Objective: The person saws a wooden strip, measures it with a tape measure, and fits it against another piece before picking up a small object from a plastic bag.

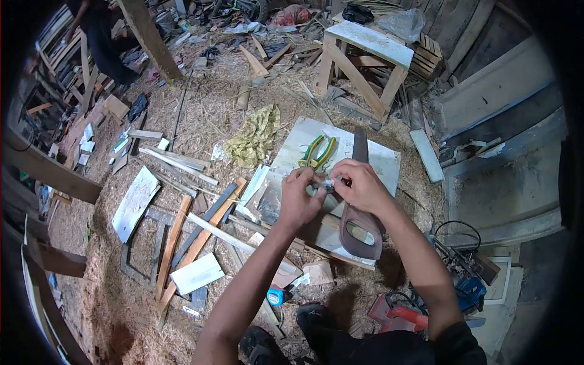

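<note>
We are looking down on a straw-covered workshop floor, with a wooden stool standing beyond a pale board. On that board a handsaw is lying, handle toward us, beside green-and-yellow pliers. Our left hand and right hand are meeting above the board, fingers curled in and pinching a small metallic piece between their tips. A blue tape measure is sitting near our feet.
</note>
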Action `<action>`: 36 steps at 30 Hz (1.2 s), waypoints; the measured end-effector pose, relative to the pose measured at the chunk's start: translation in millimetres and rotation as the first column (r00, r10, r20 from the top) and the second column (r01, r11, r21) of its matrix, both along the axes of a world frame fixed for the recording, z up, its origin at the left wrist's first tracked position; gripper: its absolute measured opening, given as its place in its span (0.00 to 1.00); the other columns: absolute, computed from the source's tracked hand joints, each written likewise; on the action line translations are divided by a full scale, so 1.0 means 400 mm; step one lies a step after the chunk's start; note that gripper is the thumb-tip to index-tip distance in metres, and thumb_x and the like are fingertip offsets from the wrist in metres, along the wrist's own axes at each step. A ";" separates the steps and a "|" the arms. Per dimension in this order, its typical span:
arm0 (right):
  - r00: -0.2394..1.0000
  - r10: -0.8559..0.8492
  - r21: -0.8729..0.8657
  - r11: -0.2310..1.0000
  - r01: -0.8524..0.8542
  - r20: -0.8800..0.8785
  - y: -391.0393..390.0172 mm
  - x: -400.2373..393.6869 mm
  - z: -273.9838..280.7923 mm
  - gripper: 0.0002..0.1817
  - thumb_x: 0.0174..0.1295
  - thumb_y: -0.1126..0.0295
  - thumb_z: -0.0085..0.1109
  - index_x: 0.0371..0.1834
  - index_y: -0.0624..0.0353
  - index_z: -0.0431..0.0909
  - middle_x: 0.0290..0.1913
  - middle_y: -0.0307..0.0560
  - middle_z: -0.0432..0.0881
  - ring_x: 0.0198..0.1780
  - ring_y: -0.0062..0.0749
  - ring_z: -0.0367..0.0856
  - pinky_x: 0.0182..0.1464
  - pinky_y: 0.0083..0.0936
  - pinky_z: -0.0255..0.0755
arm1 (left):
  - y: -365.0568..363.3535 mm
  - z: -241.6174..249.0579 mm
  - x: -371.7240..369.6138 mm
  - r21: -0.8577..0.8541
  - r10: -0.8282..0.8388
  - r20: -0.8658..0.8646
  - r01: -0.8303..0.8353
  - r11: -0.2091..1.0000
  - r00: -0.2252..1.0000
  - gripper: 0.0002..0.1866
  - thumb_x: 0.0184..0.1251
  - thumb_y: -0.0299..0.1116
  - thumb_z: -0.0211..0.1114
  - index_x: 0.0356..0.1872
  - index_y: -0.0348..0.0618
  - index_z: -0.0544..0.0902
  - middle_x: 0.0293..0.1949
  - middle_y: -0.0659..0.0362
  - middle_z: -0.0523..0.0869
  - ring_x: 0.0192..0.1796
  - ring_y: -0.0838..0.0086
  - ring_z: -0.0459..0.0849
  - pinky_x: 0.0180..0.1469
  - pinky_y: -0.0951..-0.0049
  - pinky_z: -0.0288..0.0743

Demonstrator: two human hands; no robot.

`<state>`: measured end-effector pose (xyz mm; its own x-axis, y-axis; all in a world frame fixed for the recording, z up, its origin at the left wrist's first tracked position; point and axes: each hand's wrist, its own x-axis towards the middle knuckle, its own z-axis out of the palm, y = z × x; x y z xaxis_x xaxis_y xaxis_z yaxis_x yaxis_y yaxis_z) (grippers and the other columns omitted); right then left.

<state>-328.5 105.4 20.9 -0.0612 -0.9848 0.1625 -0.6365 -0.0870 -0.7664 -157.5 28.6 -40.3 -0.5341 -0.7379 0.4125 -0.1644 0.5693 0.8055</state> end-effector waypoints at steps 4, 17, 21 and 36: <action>0.990 0.071 0.007 0.998 -0.070 -0.126 -0.023 -0.023 -0.002 0.07 0.60 0.74 0.66 0.39 0.65 0.84 0.38 0.50 0.84 0.36 0.35 0.83 0.42 0.31 0.77 | -0.002 0.004 0.013 -0.177 0.007 0.059 0.003 0.984 0.998 0.13 0.51 0.24 0.69 0.39 0.38 0.80 0.41 0.50 0.85 0.47 0.53 0.84 0.54 0.60 0.78; 0.976 0.042 0.073 0.996 -0.059 0.215 -0.041 -0.060 -0.072 0.10 0.58 0.71 0.66 0.38 0.64 0.79 0.38 0.48 0.84 0.37 0.31 0.83 0.41 0.27 0.77 | -0.008 -0.005 -0.004 0.010 0.038 0.068 -0.039 0.999 0.997 0.14 0.56 0.29 0.69 0.44 0.42 0.85 0.44 0.50 0.86 0.53 0.55 0.83 0.63 0.58 0.70; 0.983 0.087 0.020 0.996 -0.091 0.159 -0.035 -0.063 -0.067 0.09 0.59 0.71 0.67 0.39 0.65 0.82 0.40 0.48 0.85 0.36 0.31 0.84 0.41 0.28 0.78 | 0.000 -0.009 -0.002 -0.043 0.052 0.084 -0.049 0.998 0.995 0.15 0.57 0.29 0.69 0.47 0.42 0.86 0.46 0.50 0.86 0.55 0.54 0.81 0.63 0.56 0.69; 0.986 -0.137 0.036 0.990 0.134 0.098 -0.011 -0.012 -0.065 0.10 0.59 0.72 0.67 0.40 0.68 0.85 0.31 0.49 0.88 0.30 0.28 0.86 0.37 0.28 0.79 | -0.016 -0.026 -0.002 0.100 0.121 -0.183 -0.104 0.990 0.976 0.07 0.62 0.25 0.71 0.41 0.37 0.88 0.39 0.52 0.85 0.45 0.61 0.83 0.53 0.64 0.74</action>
